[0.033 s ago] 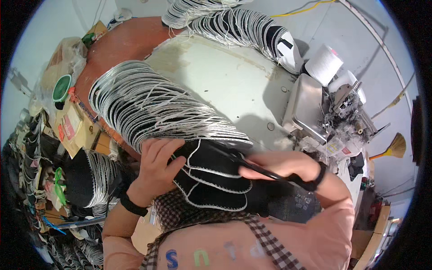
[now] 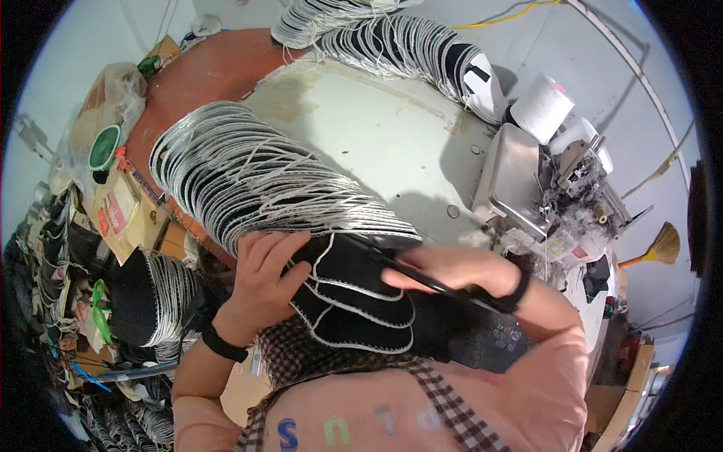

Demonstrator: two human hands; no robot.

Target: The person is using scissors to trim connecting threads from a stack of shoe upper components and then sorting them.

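Looking down from head cam: L hand (image 2: 263, 282) lies over the L end of the front black pcs (image 2: 348, 271) w/ white stitched edges, its fingers & thumb spread; can't tell if it pinches any pc underneath. R hand (image 2: 459, 270), a bit blurred, is closed round a long black tool (image 2: 429, 282), prob. shears, angled up-left over the same pcs; tip hard to make out. Those pcs overlap btwn the 2 hands, just in front of the checked apron (image 2: 290, 360), at the near end of a long leaning stack (image 2: 241, 173) of similar ones on the pale table (image 2: 361, 128). White thread (image 2: 324, 255) runs across the top pc, near the tool. Risk, IMO: tool nicks the stitching b/c thread & edges lie so close; a snagged thread could drag neighbouring pcs; if L hand's hold is light, the stack could slump sideways.
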